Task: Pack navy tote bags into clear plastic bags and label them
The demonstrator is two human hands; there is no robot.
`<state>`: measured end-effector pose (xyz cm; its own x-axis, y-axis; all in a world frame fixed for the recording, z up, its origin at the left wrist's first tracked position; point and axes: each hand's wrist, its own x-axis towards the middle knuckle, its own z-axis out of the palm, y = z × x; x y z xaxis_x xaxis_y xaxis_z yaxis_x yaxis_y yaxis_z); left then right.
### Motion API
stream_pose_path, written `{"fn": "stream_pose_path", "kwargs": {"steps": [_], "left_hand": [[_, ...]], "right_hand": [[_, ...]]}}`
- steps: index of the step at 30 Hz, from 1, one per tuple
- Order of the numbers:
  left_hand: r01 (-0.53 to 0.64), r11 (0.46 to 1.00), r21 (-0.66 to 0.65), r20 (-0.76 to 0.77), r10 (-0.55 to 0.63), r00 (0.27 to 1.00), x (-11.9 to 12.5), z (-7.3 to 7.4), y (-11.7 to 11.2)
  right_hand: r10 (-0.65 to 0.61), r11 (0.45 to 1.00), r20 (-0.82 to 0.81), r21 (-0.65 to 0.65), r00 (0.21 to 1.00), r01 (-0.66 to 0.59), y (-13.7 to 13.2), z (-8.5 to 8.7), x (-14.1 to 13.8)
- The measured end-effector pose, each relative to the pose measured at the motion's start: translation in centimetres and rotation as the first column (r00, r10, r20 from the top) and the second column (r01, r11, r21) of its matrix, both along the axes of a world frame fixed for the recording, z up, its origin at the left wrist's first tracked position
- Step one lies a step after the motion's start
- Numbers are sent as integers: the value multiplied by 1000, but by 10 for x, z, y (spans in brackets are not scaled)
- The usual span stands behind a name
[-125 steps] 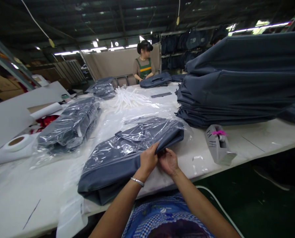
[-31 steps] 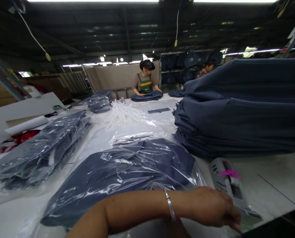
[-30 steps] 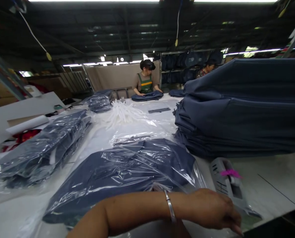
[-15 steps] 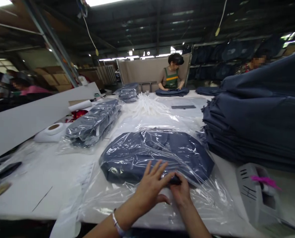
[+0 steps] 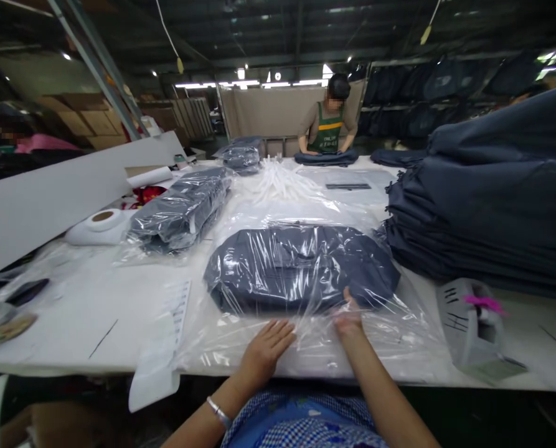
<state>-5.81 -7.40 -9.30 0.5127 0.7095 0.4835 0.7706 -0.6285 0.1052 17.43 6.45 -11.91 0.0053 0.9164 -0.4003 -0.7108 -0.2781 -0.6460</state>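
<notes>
lying flat on the white table (image 5: 72, 323), the clear plastic bag (image 5: 390, 348) holds a folded dark blue garment (image 5: 301, 264), directly ahead of the person. the bag's loose open end extends toward the table's near edge. the left hand (image 5: 266, 342) rests palm down on this loose film with fingers spread, gripping nothing. the right hand (image 5: 347, 317) sits at the garment's near edge, seen through wrinkled film; whether its fingers pinch anything cannot be told. a grey tape dispenser (image 5: 469, 323) stands just right of the bag. a stack of folded garments (image 5: 483, 211) rises behind it. bagged garments (image 5: 179, 208) lie to the left. a co-worker (image 5: 330, 121) stands at the table's far end.
</notes>
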Motion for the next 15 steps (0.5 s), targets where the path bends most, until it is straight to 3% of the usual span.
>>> {"fn": "stream_pose_path", "kwargs": {"steps": [4, 8, 11, 13, 14, 15], "left_hand": [[-72, 997, -41, -22, 71, 997, -6, -3, -19], [-144, 990, -6, -18, 144, 989, -17, 17, -38], [-390, 918, 73, 17, 390, 921, -36, 33, -63], [-616, 783, 86, 39, 615, 787, -55, 38, -79], [-708, 703, 70, 32, 708, 706, -66, 39, -85], [-775, 630, 46, 14, 776, 631, -76, 39, -88]], "right_hand": [[103, 991, 18, -85, 995, -101, -2, 15, 12], [146, 983, 106, -126, 984, -132, -31, 21, 38], [136, 990, 301, -66, 944, -122, -75, 23, 68], [48, 992, 580, 65, 813, -106, -105, 29, 87], [-49, 983, 738, 156, 672, -100, -116, 34, 94], [-172, 960, 860, 256, 480, -114, -124, 39, 100]]}}
